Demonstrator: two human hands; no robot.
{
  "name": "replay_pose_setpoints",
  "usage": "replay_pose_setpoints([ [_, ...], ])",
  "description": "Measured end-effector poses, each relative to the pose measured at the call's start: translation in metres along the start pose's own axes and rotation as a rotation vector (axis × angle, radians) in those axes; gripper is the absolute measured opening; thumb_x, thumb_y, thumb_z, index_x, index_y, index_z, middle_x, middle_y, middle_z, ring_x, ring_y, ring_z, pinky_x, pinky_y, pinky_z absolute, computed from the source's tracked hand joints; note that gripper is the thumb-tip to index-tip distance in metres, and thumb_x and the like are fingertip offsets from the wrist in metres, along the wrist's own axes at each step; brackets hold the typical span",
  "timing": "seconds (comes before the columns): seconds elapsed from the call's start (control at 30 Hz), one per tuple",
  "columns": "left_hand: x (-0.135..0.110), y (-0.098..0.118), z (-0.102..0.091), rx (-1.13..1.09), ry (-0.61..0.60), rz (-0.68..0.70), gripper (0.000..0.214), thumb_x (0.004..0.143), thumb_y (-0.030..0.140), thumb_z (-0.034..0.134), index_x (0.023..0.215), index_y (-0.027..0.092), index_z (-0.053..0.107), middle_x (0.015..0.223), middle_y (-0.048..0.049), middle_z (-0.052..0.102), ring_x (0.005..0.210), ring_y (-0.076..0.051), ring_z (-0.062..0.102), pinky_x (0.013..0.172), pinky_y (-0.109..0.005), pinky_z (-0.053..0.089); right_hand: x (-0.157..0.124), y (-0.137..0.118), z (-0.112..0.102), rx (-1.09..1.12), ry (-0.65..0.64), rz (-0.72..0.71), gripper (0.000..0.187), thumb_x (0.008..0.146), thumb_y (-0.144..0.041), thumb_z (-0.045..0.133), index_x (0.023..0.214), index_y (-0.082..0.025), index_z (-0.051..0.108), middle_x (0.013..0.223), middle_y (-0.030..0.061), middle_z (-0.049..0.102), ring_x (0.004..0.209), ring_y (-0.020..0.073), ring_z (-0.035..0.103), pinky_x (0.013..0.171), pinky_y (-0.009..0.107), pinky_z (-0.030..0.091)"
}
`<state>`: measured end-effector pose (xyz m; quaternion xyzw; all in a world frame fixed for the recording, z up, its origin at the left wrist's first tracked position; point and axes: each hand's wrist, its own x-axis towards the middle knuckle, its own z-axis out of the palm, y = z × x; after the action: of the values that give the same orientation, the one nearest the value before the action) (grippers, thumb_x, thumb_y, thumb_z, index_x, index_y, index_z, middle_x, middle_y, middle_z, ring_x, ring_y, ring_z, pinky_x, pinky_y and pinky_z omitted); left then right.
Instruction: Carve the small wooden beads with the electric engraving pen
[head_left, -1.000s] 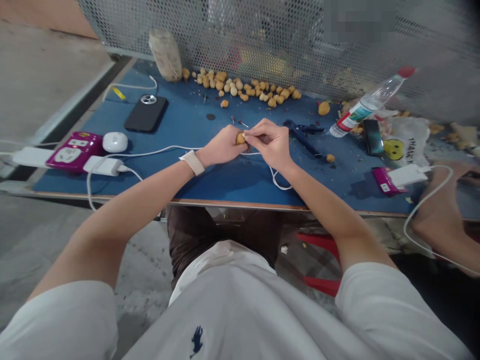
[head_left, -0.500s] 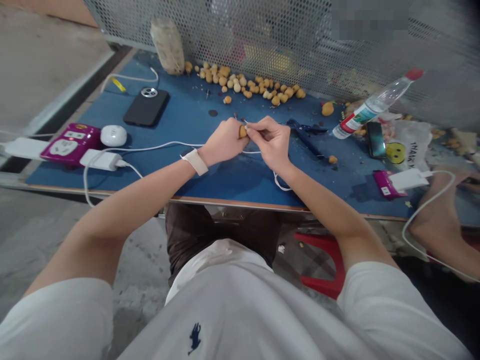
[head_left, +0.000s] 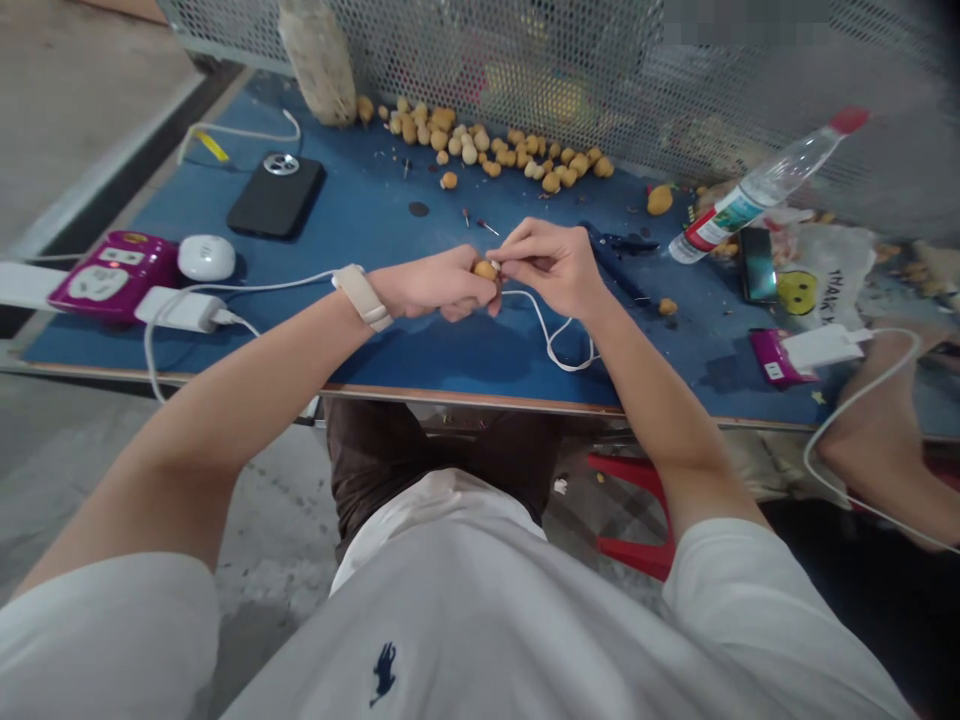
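My left hand (head_left: 450, 284) is closed around a small tan round piece (head_left: 485, 270), which shows between thumb and forefinger. My right hand (head_left: 551, 262) pinches with thumb and forefinger at the piece's right side, where a tiny pale spot shows; what the fingertips grip is too small to make out. Just beyond the hands, two small thin-shanked bits (head_left: 487, 228) lie on the blue table (head_left: 420, 350). Dark blue pliers (head_left: 616, 268) rest to the right of my right hand. A white cable (head_left: 551, 345) loops below it.
Along the mesh panel (head_left: 525, 90) lie several tan pieces (head_left: 469, 145) beside a cloudy jar (head_left: 319, 65). A phone (head_left: 276, 195), earbud case (head_left: 206, 258) and purple power strip (head_left: 116, 275) sit left. Right are a tilted bottle (head_left: 750, 205), plastic bag (head_left: 825, 270) and another person's arm (head_left: 874, 420).
My right fingers have drawn slightly right and now pinch at the side of the tan piece. A thin-shanked bit, earlier by the fingertips, shows apart on the table. The view has shifted slightly.
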<state>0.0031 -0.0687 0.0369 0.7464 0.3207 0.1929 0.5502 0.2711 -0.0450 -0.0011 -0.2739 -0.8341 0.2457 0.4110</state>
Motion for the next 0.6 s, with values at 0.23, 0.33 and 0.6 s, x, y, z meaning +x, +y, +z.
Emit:
replay_pose_setpoints([
  [0.23, 0.000, -0.004, 0.002, 0.024, -0.078, -0.019, 0.024, 0.087, 0.035, 0.091, 0.073, 0.024, 0.076, 0.053, 0.0006, 0.044, 0.051, -0.015, 0.042, 0.052, -0.035, 0.040, -0.005, -0.008, 0.007, -0.062, 0.011, -0.005, 0.053, 0.112, -0.089, 0.092, 0.115, -0.036, 0.101, 0.114, 0.0052, 0.095, 0.102, 0.0285, 0.091, 0.093, 0.049, 0.082],
  [0.33, -0.001, -0.006, 0.001, 0.088, -0.027, -0.050, 0.018, 0.085, 0.033, 0.092, 0.077, 0.023, 0.079, 0.054, -0.0009, 0.049, 0.051, -0.018, 0.048, 0.054, -0.036, 0.043, -0.008, -0.012, 0.007, -0.122, -0.012, -0.015, 0.049, 0.116, -0.086, 0.089, 0.118, -0.038, 0.102, 0.114, 0.0056, 0.095, 0.105, 0.0305, 0.092, 0.102, 0.055, 0.082],
  [0.6, 0.000, -0.014, -0.003, 0.195, 0.040, -0.111, 0.015, 0.084, 0.031, 0.090, 0.077, 0.022, 0.081, 0.056, -0.0020, 0.050, 0.054, -0.019, 0.052, 0.061, -0.035, 0.039, -0.010, -0.007, 0.014, -0.168, -0.009, -0.036, 0.049, 0.121, -0.081, 0.085, 0.118, -0.034, 0.101, 0.114, 0.0071, 0.094, 0.107, 0.0316, 0.092, 0.107, 0.059, 0.081],
])
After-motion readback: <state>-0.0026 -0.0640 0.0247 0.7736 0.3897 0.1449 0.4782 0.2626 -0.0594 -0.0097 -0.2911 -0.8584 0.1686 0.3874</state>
